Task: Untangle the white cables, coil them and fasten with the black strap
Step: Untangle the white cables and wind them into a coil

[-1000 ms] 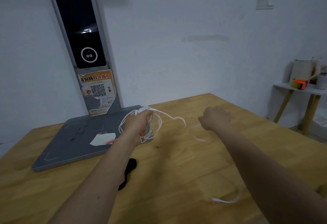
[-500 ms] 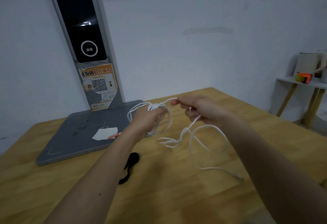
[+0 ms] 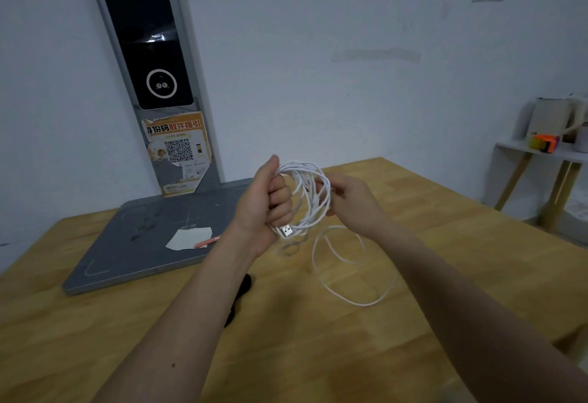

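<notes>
My left hand [image 3: 265, 202] grips a bundle of white cable loops [image 3: 310, 199] above the wooden table [image 3: 445, 243]. A USB plug [image 3: 286, 230] sticks out below its fingers. My right hand [image 3: 353, 202] pinches the cable at the right side of the coil. A loose length of white cable [image 3: 346, 270] hangs down and curls on the table. The black strap [image 3: 239, 300] lies on the table under my left forearm, partly hidden by it.
A grey flat base [image 3: 140, 243] with a tall dark-screened column [image 3: 149, 52] stands at the back left, with a white paper scrap [image 3: 189, 238] and a pink pen on it. A small white side table [image 3: 541, 160] with a jug stands at the right.
My hands have come closer together and more cable is wound into the coil in my left hand. The loose length on the table is shorter. The USB plug now shows.
</notes>
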